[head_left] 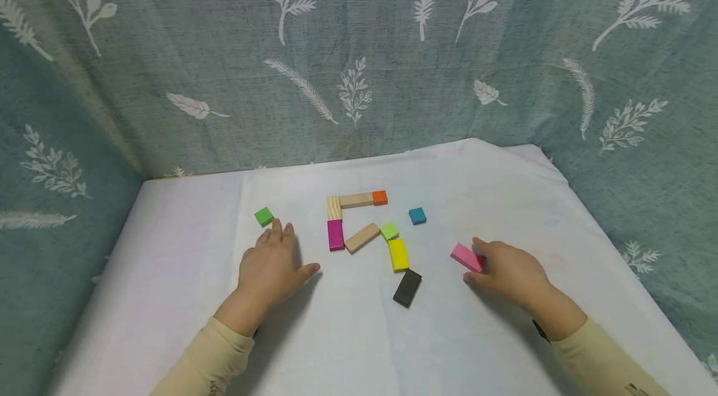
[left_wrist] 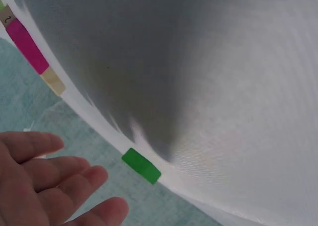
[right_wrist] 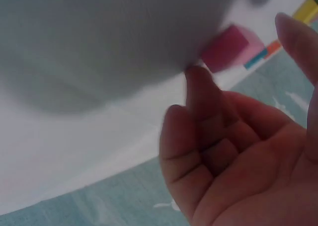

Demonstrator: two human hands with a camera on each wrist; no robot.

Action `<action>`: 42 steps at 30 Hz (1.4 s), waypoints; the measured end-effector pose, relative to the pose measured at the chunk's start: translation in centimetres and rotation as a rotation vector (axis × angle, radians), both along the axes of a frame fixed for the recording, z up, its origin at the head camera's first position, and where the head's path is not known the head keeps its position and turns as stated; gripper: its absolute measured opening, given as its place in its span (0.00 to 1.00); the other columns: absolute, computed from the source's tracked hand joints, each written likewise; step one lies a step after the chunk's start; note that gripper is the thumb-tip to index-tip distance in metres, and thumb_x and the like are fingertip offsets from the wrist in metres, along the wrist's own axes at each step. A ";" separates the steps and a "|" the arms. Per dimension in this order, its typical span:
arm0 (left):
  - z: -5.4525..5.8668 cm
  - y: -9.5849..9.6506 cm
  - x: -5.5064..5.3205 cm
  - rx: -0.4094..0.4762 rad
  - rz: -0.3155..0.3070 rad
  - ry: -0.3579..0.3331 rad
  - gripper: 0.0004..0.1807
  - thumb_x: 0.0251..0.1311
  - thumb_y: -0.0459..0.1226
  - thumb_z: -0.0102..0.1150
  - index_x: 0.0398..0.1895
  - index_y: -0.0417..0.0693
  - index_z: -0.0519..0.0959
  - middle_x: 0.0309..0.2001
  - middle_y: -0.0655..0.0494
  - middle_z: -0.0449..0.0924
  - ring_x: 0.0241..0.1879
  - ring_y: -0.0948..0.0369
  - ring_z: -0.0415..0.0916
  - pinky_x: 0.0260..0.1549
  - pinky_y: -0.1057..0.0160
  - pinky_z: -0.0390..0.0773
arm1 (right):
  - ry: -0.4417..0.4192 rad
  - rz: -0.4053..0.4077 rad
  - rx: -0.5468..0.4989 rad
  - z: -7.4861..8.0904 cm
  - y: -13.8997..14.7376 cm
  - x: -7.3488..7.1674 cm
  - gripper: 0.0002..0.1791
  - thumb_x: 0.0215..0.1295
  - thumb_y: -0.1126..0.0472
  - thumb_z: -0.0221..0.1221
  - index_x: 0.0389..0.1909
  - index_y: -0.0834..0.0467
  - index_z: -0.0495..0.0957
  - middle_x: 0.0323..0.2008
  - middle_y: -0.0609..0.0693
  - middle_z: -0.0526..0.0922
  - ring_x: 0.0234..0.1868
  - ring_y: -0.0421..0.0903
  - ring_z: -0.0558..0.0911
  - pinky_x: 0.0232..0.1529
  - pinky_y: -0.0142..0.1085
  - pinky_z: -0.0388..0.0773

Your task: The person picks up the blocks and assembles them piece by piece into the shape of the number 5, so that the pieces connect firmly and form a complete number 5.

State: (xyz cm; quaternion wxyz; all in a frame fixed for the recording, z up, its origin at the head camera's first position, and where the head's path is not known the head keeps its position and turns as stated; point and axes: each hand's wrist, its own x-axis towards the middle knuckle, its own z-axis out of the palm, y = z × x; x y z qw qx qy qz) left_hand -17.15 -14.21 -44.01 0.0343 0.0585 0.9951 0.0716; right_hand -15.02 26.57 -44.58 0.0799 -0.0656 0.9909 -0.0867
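Two tan sleeves (head_left: 204, 355) reach in over a white cloth (head_left: 348, 333). The right hand (head_left: 513, 272) is near. Its thumb and a finger are on two sides of the pink block (head_left: 466, 257), and the right wrist view shows a gap between the thumb and the block. So this hand is not squeezing it. I cannot tell if a finger touches it. The pink block lies on the cloth, right of the other blocks.

The left hand (head_left: 270, 268) is wide, with its thumb out to the side, and it holds nothing. Its fingertips are just beside the green block (head_left: 264, 216).

In the middle, going away from the person, come a black block (head_left: 407, 288), a yellow block (head_left: 399, 255), a loose wood stick (head_left: 362, 238), a purple block (head_left: 335, 235), a lime block (head_left: 389, 231) and a blue block (head_left: 417, 216). Past them, a striped wood block (head_left: 334, 208), a wood stick (head_left: 356, 199) and an orange block (head_left: 379, 198) make a corner with the purple one. A leafy curtain (head_left: 224, 72) hangs behind.

I think the step now is handling the pink block. Moving it would call for a pinch of thumb and finger; the green one would need the left fingers to close.
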 end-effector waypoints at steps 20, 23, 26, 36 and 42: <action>0.5 1.6 0.6 -0.007 -0.061 0.046 0.55 0.54 0.62 0.68 0.73 0.32 0.64 0.74 0.29 0.60 0.70 0.37 0.65 0.57 0.36 0.75 | -0.010 0.030 -0.210 0.2 1.0 0.0 0.40 0.58 0.55 0.72 0.72 0.58 0.70 0.50 0.54 0.87 0.39 0.47 0.82 0.37 0.42 0.81; 1.3 4.4 1.2 -0.005 -0.127 0.061 0.54 0.53 0.63 0.68 0.74 0.36 0.64 0.75 0.33 0.61 0.71 0.40 0.66 0.60 0.39 0.75 | 0.093 0.121 -0.152 0.0 1.7 -0.3 0.34 0.59 0.61 0.69 0.68 0.62 0.73 0.56 0.59 0.84 0.52 0.57 0.84 0.53 0.53 0.81; 1.8 8.5 2.0 -0.014 -0.248 0.073 0.52 0.54 0.64 0.67 0.74 0.41 0.67 0.75 0.40 0.63 0.71 0.45 0.68 0.61 0.43 0.76 | 0.166 0.251 -0.102 0.0 1.6 -0.9 0.30 0.62 0.64 0.66 0.66 0.63 0.75 0.61 0.61 0.81 0.63 0.61 0.79 0.62 0.58 0.74; 0.0 20.4 8.8 -0.232 -0.724 0.174 0.30 0.61 0.66 0.58 0.56 0.58 0.84 0.55 0.60 0.85 0.39 0.64 0.85 0.22 0.64 0.79 | 0.071 0.583 0.100 1.7 -6.3 -5.0 0.48 0.61 0.32 0.62 0.76 0.53 0.64 0.76 0.49 0.64 0.77 0.53 0.63 0.74 0.58 0.60; -1.7 23.3 10.3 -0.319 -0.747 0.314 0.32 0.60 0.66 0.59 0.56 0.56 0.83 0.54 0.61 0.83 0.29 0.69 0.79 0.14 0.67 0.73 | 0.040 0.661 0.215 0.7 -8.1 -5.0 0.43 0.62 0.29 0.59 0.72 0.49 0.71 0.73 0.45 0.70 0.76 0.50 0.66 0.73 0.56 0.63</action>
